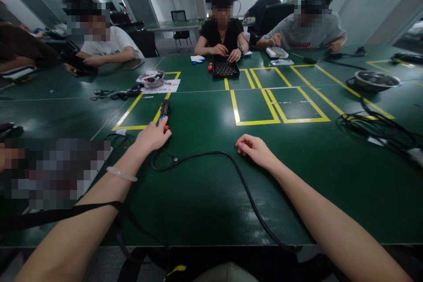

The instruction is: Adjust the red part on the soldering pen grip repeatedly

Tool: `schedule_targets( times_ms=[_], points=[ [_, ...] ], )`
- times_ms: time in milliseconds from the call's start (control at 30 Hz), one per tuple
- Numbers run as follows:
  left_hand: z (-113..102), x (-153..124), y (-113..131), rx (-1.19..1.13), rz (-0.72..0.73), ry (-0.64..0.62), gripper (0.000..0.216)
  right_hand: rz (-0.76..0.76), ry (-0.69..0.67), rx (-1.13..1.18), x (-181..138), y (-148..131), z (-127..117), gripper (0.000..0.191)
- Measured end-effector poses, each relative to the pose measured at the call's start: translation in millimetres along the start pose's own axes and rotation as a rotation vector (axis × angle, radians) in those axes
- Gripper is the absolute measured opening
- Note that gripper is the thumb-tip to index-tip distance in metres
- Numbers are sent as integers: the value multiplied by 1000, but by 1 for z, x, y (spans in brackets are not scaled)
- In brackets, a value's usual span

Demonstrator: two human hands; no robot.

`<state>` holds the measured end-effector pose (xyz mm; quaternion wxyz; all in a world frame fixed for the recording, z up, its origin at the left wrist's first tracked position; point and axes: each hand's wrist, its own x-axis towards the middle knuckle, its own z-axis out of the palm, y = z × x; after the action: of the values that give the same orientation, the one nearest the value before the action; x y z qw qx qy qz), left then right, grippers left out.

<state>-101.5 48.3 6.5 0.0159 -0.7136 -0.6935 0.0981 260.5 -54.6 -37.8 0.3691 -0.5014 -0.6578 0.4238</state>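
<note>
Black cylindrical tool with a blue band and an orange part [164,108]: lying on the glossy green tabletop [198,202] at eleven o'clock from my seat, near the five o'clock corner of a yellow tape outline [135,127].
Left hand [152,135]: on the tool's near end, index finger stretched along it, thumb apart from that finger; I cannot tell whether they clamp it.
Right hand [254,149]: at one o'clock, fingers curled loosely together, nothing visible in them.
Thin black cable [245,185]: running from beside my left hand, between my forearms, to the near table edge; I cannot tell whether it joins the tool.
Tool, done: one hand is on it.
Tool, left: not yet lifted, as I judge it, nor touched by my right hand; an early stage, I'd say.
</note>
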Motion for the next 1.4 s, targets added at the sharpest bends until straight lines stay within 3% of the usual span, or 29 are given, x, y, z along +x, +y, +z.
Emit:
schedule_targets(
  times_ms=[167,300,467,600,700,933,1133,1400],
  points=[
    [-2,-34,40,18,85,34,70,-26,42,-72,-1,-3,0,13],
    [-4,-62,78,7,205,66,68,-169,144,-297,-7,-17,4,12],
    [-10,-93,122,18,309,111,68,-247,48,-379,-14,-30,16,11],
    [-12,-110,145,-3,380,125,68,-276,-52,-346,-17,-30,23,22],
    [-12,-115,152,-38,427,107,69,-296,-112,-318,-17,-31,25,26],
    [-12,-117,147,-144,517,42,89,-245,-155,-154,-15,-32,23,4],
    [-8,-115,142,-185,529,22,91,89,-251,140,-13,-23,21,21],
    [-6,-116,141,-199,528,35,87,102,-313,159,-14,-26,19,25]
  ],
)
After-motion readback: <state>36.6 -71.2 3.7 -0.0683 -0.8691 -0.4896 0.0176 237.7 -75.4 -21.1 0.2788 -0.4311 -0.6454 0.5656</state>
